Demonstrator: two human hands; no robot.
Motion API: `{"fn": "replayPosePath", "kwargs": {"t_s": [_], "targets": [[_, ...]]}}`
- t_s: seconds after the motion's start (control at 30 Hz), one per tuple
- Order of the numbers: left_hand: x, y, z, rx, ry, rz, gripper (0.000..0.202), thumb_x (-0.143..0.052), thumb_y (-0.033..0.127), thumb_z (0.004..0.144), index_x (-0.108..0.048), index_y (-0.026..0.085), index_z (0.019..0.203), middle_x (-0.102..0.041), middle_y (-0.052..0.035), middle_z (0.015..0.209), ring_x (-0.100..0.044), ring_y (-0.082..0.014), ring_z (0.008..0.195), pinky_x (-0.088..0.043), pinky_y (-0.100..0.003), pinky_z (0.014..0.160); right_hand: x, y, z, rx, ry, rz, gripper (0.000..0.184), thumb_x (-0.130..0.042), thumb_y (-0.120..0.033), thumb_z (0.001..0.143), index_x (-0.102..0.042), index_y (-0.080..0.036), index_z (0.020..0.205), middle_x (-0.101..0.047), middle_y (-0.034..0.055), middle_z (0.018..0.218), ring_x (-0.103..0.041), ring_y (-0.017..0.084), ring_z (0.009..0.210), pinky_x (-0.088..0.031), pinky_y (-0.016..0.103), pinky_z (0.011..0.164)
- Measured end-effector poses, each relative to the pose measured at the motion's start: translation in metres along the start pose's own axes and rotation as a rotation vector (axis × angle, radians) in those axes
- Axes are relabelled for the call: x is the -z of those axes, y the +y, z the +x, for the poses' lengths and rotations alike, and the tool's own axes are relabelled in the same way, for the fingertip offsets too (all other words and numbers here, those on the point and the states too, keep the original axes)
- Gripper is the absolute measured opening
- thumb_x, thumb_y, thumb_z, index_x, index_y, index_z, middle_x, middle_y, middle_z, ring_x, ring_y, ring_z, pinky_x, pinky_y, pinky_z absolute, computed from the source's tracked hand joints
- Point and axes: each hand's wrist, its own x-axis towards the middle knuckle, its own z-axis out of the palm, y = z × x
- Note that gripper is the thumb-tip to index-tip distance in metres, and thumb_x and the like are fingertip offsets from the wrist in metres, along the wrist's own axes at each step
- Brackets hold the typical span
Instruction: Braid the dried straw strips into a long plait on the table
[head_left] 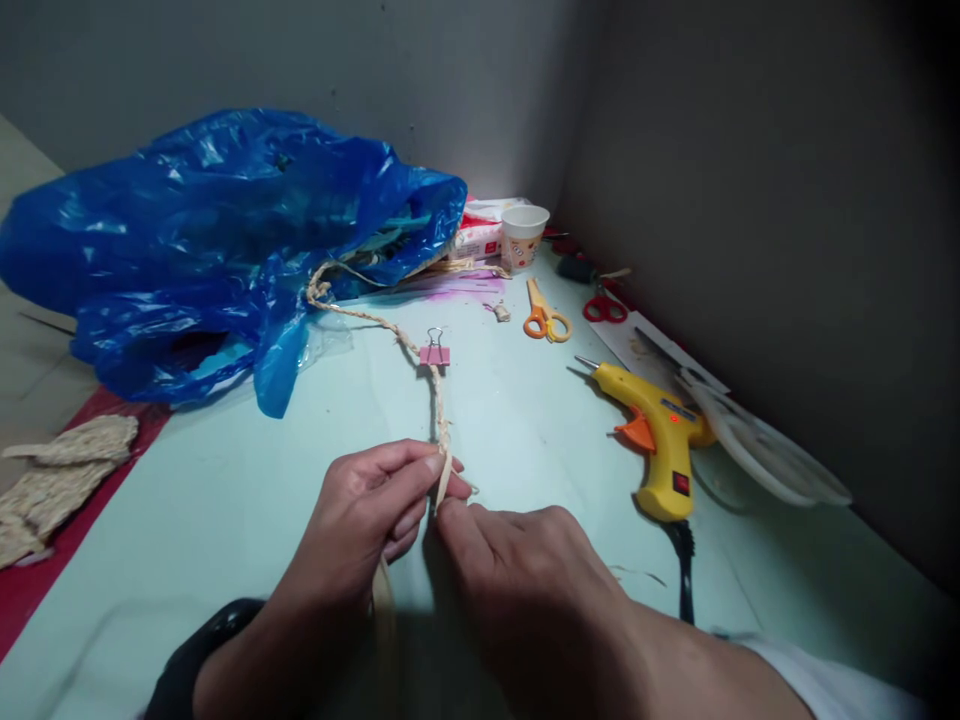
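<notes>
A thin braid of pale straw-like strands (440, 405) runs toward me from a pink binder clip (434, 356), which grips it on the table. Near its close end my left hand (382, 500) pinches the braid between thumb and forefinger. Just below and to the right, my right hand (525, 560) is closed on a strand of it; the fingertips are partly hidden. A loose flat strand (383, 610) hangs beneath my left hand. Beyond the clip, the braid reaches back to a blue plastic bag (225, 220).
On the right lie a yellow glue gun (660, 435) with its cord, a roll of clear tape (765, 450), orange scissors (546, 315) and red-handled scissors (605, 306). A paper cup (523, 237) stands at the back. Woven straw pieces (64, 485) lie far left. A grey wall (787, 200) borders the right.
</notes>
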Motion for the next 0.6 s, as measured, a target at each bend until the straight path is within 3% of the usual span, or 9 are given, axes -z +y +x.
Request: {"fn": "replayPosePath", "kwargs": {"t_s": [0.13,0.23,0.3,0.37,0.47,0.53,0.6], "targets": [[0.0,-0.002,-0.002,-0.013,0.01,-0.017,0.021,-0.071,0.036,0.072,-0.071,0.016,0.076,-0.067,-0.0034,0.07,-0.051,-0.0083,0.055,-0.033,-0.017,0.047,0.004,0.003,0.002,0.006,0.069,-0.001,0.019,-0.045,-0.01,0.085,-0.063,-0.013,0.084,-0.066,0.007,0.071,-0.06,0.019,0.057,-0.032,0.032,0.048],[0.003,-0.004,-0.002,-0.058,-0.014,-0.072,0.02,-0.073,0.034,0.071,-0.069,0.015,0.076,-0.059,0.0016,0.06,-0.042,-0.0052,0.047,-0.029,-0.016,0.043,0.015,0.011,0.007,-0.124,0.224,0.163,0.02,-0.048,-0.027,0.09,-0.063,-0.016,0.081,-0.065,0.0063,0.075,-0.06,0.02,0.069,-0.04,0.034,0.062],[0.006,-0.006,-0.002,-0.062,-0.058,-0.122,0.019,-0.072,0.032,0.073,-0.068,0.014,0.075,-0.054,0.0038,0.055,-0.033,-0.0025,0.042,-0.024,-0.015,0.04,0.023,0.019,0.011,-0.293,0.258,0.355,0.019,-0.05,-0.031,0.089,-0.061,-0.016,0.093,-0.066,0.0072,0.087,-0.059,0.02,0.079,-0.042,0.033,0.071],[0.007,-0.007,-0.002,-0.042,-0.086,-0.165,0.016,-0.072,0.029,0.074,-0.069,0.014,0.077,-0.055,0.0038,0.054,-0.035,-0.0021,0.041,-0.028,-0.014,0.04,0.026,0.025,0.016,-0.369,0.147,0.602,0.022,-0.05,-0.031,0.09,-0.058,-0.016,0.105,-0.066,0.0067,0.092,-0.059,0.018,0.083,-0.044,0.029,0.072],[0.006,-0.007,-0.002,-0.034,-0.107,-0.185,0.018,-0.072,0.026,0.074,-0.069,0.015,0.088,-0.061,0.0015,0.057,-0.051,-0.0063,0.048,-0.04,-0.016,0.049,0.024,0.028,0.021,-0.31,-0.086,0.959,0.022,-0.043,-0.033,0.094,-0.056,-0.016,0.101,-0.065,0.0039,0.086,-0.059,0.014,0.077,-0.044,0.025,0.068],[0.005,-0.007,-0.003,-0.041,-0.091,-0.189,0.02,-0.072,0.025,0.072,-0.07,0.015,0.089,-0.06,0.0024,0.055,-0.052,-0.0069,0.047,-0.042,-0.017,0.05,0.02,0.026,0.023,-0.305,-0.107,1.023,0.023,-0.04,-0.033,0.096,-0.055,-0.016,0.095,-0.063,0.0031,0.082,-0.057,0.013,0.073,-0.043,0.023,0.066],[0.003,-0.007,-0.003,-0.046,-0.049,-0.197,0.02,-0.074,0.023,0.07,-0.07,0.015,0.088,-0.055,0.0056,0.051,-0.044,-0.0042,0.042,-0.038,-0.016,0.047,0.017,0.023,0.023,-0.322,-0.046,0.946,0.021,-0.041,-0.031,0.095,-0.055,-0.016,0.091,-0.062,0.0031,0.082,-0.055,0.012,0.074,-0.041,0.023,0.066]]}}
